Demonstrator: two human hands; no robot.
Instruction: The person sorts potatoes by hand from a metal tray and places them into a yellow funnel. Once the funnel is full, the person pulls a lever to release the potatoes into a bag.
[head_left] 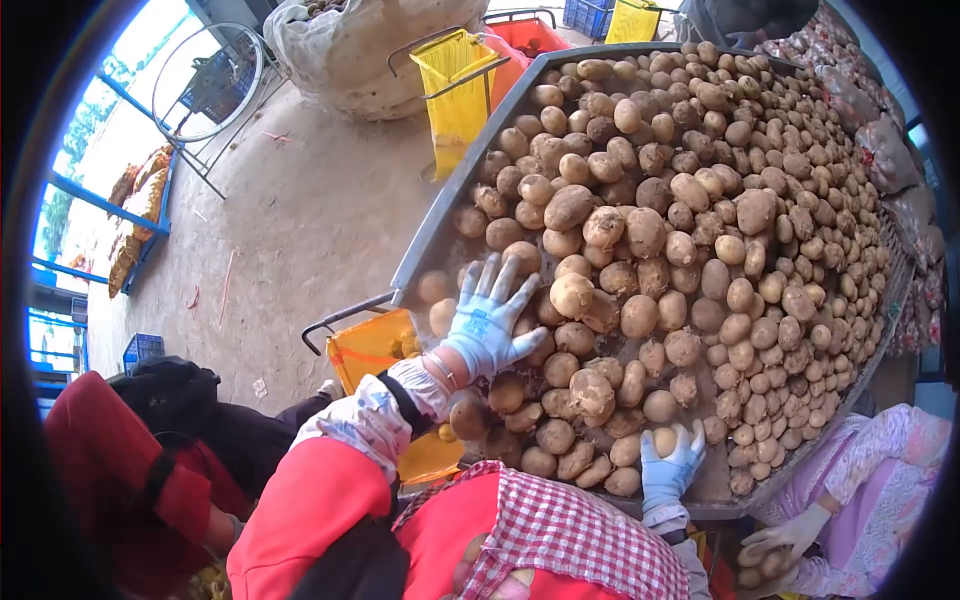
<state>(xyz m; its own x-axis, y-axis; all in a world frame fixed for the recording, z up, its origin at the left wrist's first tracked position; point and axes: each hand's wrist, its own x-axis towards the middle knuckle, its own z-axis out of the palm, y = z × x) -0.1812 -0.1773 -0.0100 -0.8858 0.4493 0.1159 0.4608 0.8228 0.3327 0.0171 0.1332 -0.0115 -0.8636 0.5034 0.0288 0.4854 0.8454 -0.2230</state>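
My left hand [486, 322], in a pale blue and white glove, lies with fingers spread over the potatoes at the near left of a big sorting table [432, 218]. No potato shows clearly in its grasp, and what lies under the palm is hidden. At the near edge, my right hand [670, 470], in a similar glove, has its fingers curled round a small potato [664, 441]. A broad heap of soil-covered potatoes [645, 232] fills much of the table, with smaller ones towards the right.
An orange bag [372, 345] hangs on a metal frame at the table's left edge. Beyond stand a yellow bag [455, 90] and a large white sack [365, 50]. Co-workers sit close by; a gloved hand [790, 535] at lower right holds potatoes. Filled net sacks [885, 155] line the right.
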